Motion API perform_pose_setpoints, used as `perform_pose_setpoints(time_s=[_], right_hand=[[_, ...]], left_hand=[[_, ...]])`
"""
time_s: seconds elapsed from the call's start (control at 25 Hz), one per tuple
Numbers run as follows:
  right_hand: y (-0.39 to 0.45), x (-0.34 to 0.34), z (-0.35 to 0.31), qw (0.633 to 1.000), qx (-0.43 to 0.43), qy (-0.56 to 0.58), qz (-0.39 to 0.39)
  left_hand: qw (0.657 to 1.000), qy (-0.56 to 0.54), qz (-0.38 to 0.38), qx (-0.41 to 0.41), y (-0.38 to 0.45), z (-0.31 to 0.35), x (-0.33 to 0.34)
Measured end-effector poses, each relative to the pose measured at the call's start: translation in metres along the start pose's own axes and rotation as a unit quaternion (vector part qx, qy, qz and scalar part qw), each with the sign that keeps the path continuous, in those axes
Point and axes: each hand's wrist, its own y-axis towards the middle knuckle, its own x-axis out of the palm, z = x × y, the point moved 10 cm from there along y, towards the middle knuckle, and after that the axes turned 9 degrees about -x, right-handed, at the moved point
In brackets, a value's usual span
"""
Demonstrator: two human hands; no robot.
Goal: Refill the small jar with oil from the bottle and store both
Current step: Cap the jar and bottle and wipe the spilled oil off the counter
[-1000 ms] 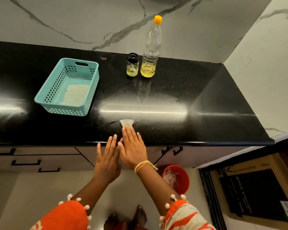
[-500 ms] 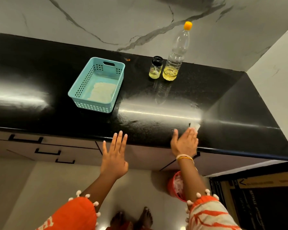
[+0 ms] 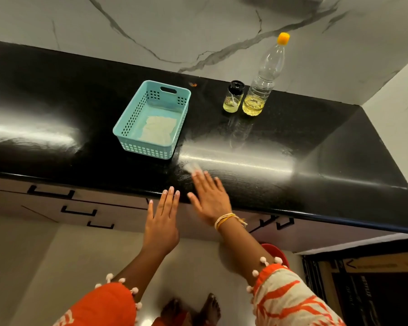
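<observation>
A small glass jar (image 3: 233, 99) with a black lid stands at the back of the black counter (image 3: 316, 147), holding a little yellow oil. Right beside it stands a clear plastic oil bottle (image 3: 262, 84) with an orange cap, oil in its bottom part. My right hand (image 3: 209, 196) lies flat with straight fingers on the counter's front part, pressing a small white tissue (image 3: 193, 167) that shows at the fingertips; the hand is blurred. My left hand (image 3: 162, 220) hovers flat and empty at the counter's front edge.
A teal perforated basket (image 3: 137, 135) with a white cloth in its bottom sits left of the jar. Drawers with black handles (image 3: 78, 211) run under the counter. A red bucket (image 3: 277, 254) stands on the floor, and a cardboard box (image 3: 375, 290) at lower right.
My right hand slid the tissue across the counter, out to the right half a second ago and now back to the left. The left hand stays near the edge.
</observation>
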Motion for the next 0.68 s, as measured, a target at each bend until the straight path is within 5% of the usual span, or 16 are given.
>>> perform_pose_setpoints(time_s=[0.24,0.48,0.68], right_hand=[[-0.1,-0.015,0.127,0.937,0.335,0.025,0.096],[-0.098,-0.016,0.047,0.97,0.152,0.016,0.189],[-0.128,-0.033,0.059,0.933,0.163,0.19,0.259]], left_hand=[[0.999,-0.035,-0.01,0.002,-0.003,0.015,-0.006],[0.962,-0.237,0.011,0.135,-0.015,0.081,-0.009],[0.931,-0.345,-0.111,0.03,-0.01,0.104,0.016]])
